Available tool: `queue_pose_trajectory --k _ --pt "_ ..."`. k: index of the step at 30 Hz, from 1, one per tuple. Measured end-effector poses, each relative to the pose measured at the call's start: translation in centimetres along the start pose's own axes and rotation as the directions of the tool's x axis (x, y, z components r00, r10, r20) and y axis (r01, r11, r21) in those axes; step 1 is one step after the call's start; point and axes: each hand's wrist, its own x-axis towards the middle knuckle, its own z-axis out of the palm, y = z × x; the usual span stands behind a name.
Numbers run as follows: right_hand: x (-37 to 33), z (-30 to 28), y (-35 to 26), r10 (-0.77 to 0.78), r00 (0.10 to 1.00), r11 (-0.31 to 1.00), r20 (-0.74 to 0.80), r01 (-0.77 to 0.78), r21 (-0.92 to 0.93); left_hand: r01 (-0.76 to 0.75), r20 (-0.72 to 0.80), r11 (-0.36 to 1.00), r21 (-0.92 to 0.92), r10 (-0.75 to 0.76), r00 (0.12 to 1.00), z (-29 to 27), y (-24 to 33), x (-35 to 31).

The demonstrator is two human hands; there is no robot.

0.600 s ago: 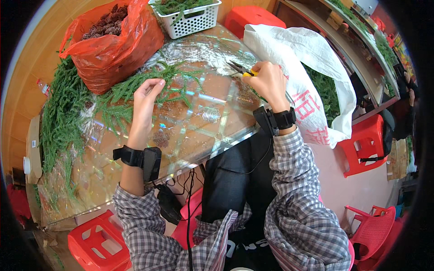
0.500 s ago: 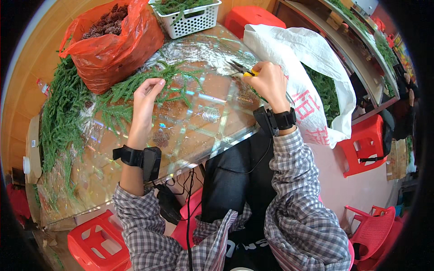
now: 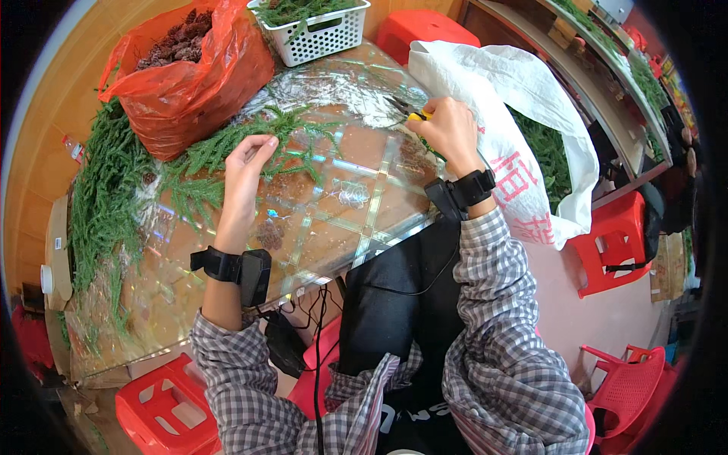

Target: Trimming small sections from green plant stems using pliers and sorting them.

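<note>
My right hand (image 3: 451, 135) is closed around pliers with yellow handles (image 3: 417, 117); their dark jaws point left over the table and look blurred. Beneath that hand a bit of thin green stuff shows, too hidden to name. My left hand (image 3: 249, 165) has thumb and fingertips pinched together above the table. Whatever it may hold is too small or hidden to make out. Behind its fingers, green needle-leaved sprigs (image 3: 284, 123) lie spread on the table, and I cannot tell whether the hand touches them.
A red plastic bag of pine cones (image 3: 193, 91) stands at the far left, above piled greenery (image 3: 106, 182). A white perforated basket (image 3: 322, 42) is at the back. A white sack (image 3: 462, 83) with greenery sits right of the table (image 3: 334, 235). Red stools (image 3: 171, 398) surround it.
My right hand has shifted slightly to the left with the pliers, and the jaws have turned a little. My left hand stays almost in place, still pinched.
</note>
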Motion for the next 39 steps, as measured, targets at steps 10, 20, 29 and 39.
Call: queue_pose_trajectory --k 10,20,29,39 --pt "0.5 0.7 0.4 -0.081 0.996 0.996 -0.022 0.082 0.044 0.030 0.040 0.999 0.029 -0.031 0.999 0.0 0.1 0.0" --pt "0.1 0.1 0.8 -0.058 0.997 0.997 -0.046 0.060 0.042 0.010 0.004 1.000 0.011 -0.010 1.000 0.0 0.0 0.0" --pt "-1.7 -0.6 0.0 -0.039 0.998 0.999 -0.040 0.041 0.036 0.011 -0.002 1.000 0.007 -0.011 1.000 0.1 0.3 -0.1" --pt "-1.8 -0.6 -0.4 -0.044 0.999 0.999 -0.032 0.045 0.022 0.009 0.002 1.000 0.002 -0.009 1.000 0.0 0.3 -0.1"
